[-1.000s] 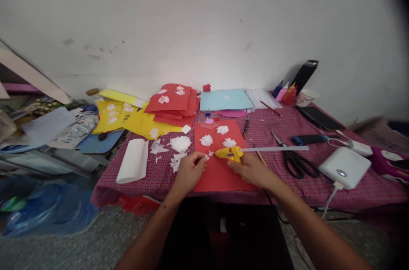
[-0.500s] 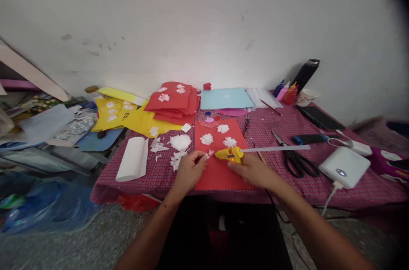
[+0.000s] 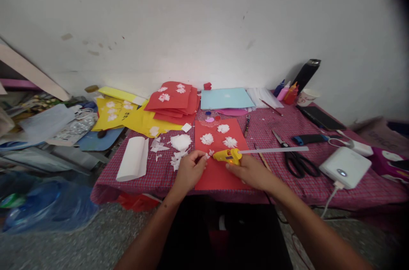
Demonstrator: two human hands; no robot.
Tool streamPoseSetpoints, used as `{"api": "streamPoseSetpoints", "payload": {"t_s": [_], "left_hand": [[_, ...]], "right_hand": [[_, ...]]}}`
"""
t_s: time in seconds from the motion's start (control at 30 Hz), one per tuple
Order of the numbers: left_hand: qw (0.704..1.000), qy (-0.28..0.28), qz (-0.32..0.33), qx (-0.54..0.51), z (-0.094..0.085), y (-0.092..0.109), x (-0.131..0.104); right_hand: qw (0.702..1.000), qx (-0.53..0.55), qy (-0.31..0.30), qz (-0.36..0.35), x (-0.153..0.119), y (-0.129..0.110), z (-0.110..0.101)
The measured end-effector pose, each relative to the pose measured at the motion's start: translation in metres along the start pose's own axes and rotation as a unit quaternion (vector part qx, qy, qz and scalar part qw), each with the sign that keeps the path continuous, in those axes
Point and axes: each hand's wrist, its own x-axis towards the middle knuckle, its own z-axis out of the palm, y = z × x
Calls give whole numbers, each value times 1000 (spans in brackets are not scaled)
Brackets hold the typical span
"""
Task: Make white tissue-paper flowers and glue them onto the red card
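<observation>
A yellow hot glue gun [image 3: 227, 156] with a long glue stick [image 3: 275, 150] out of its back is gripped in my right hand [image 3: 251, 170]. Its nozzle points left, close to the fingertips of my left hand [image 3: 191, 169]. Those fingers pinch a small piece of crumpled white paper [image 3: 208, 155] over the red sheet [image 3: 212, 178]. White paper flowers [image 3: 230, 142] lie on the upper part of that sheet. Beside my left hand are a pile of white paper pieces [image 3: 180, 142] and torn scraps.
A white paper roll [image 3: 132, 159] lies left, near yellow sheets [image 3: 143, 122] and a stack of red sheets [image 3: 171, 101]. Scissors [image 3: 297, 161], a cutter [image 3: 308, 139] and a white power bank [image 3: 345, 168] are at right. A blue folder [image 3: 226, 101] sits at the back.
My right hand has shifted the glue gun slightly left, bringing its nozzle nearer to the paper in my left fingers. My left hand stays in place.
</observation>
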Motion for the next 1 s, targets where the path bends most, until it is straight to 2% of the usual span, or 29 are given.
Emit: {"api": "streamPoseSetpoints", "payload": {"t_s": [0.2,0.47,0.6,0.73,1.0], "left_hand": [[1000,-1,6,1,0,1,0],[1000,-1,5,6,-1,2,-1],[1000,0,5,9,-1,3,-1],[1000,-2,4,10,-1,2,-1],[1000,2,13,13,0,2,-2]], "right_hand": [[999,-38,8,19,1,-3,-7],[998,-55,20,2,5,-4,-9],[997,-63,21,-27,6,-3,-9],[997,-80,18,-14,7,-3,-10],[998,-55,12,-37,5,-1,-10]]}}
